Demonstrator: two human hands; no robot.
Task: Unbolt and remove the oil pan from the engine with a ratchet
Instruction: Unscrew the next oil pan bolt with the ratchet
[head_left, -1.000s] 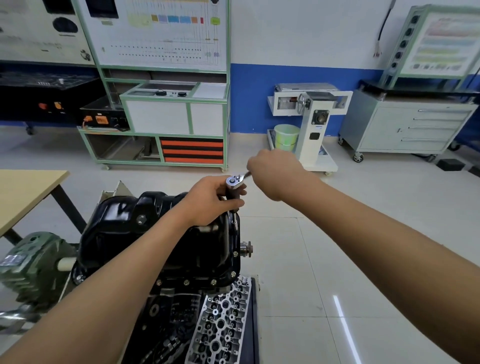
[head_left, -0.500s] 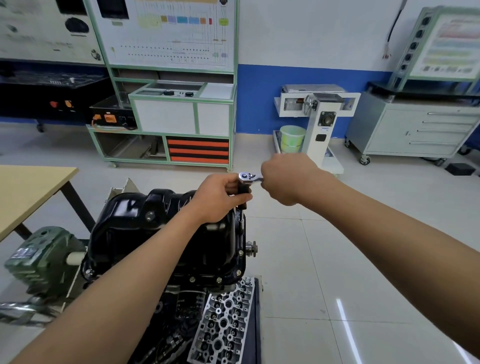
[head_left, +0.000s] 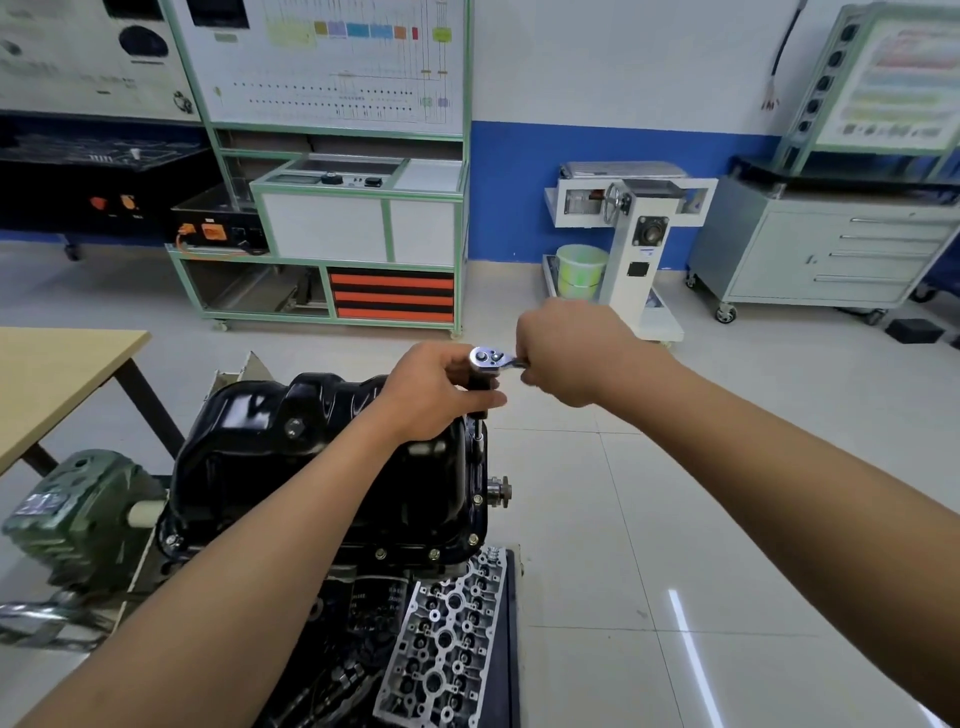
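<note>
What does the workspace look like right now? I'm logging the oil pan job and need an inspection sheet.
Surface: engine stand, wooden table to the left.
Job's things: black oil pan still on the engine, rim bolts showing; ratchet upright at its far right edge.
Clutter: cylinder head lying below the pan; green motor at left.
Grippers: left hand around the ratchet's extension; right hand on its handle.
Cables: one hanging on the far wall.
Surroundings: training panels, drawer cabinet, green bucket.

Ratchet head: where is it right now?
In the head view, the ratchet head sits centre frame between the left hand and right hand, above the far right corner of the black oil pan.
</note>
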